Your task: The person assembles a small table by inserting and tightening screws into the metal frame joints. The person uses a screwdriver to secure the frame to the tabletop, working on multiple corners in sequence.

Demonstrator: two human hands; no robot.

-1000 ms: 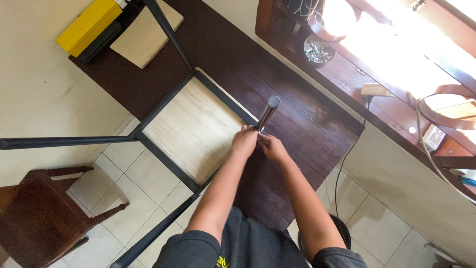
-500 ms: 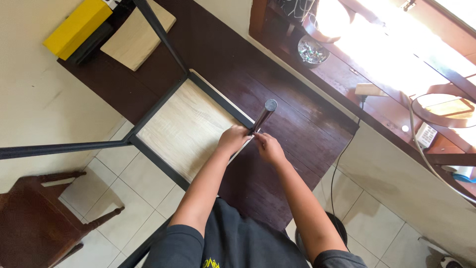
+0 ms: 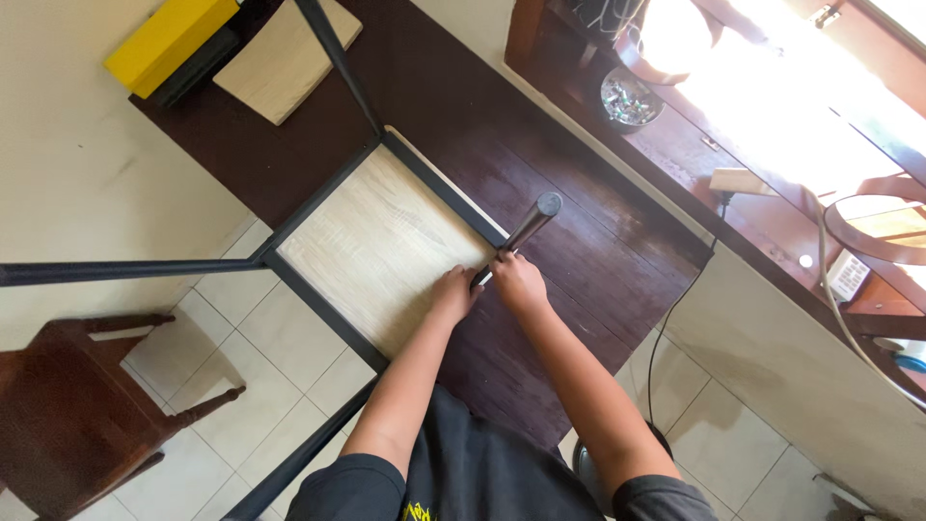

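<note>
An upturned stool (image 3: 376,241) lies seat-down on the table (image 3: 598,251), its legs pointing up. Beyond the stool, at the table's far left corner, a board (image 3: 287,60) lies beside a box (image 3: 169,43). A chair (image 3: 72,405) stands on the floor left of the stool, and a shelf (image 3: 772,193) runs to its right.

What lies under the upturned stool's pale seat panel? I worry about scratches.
The seat panel in its black frame lies on the dark wooden table. Both hands grip a black leg at its corner. Any padding beneath is covered.
</note>
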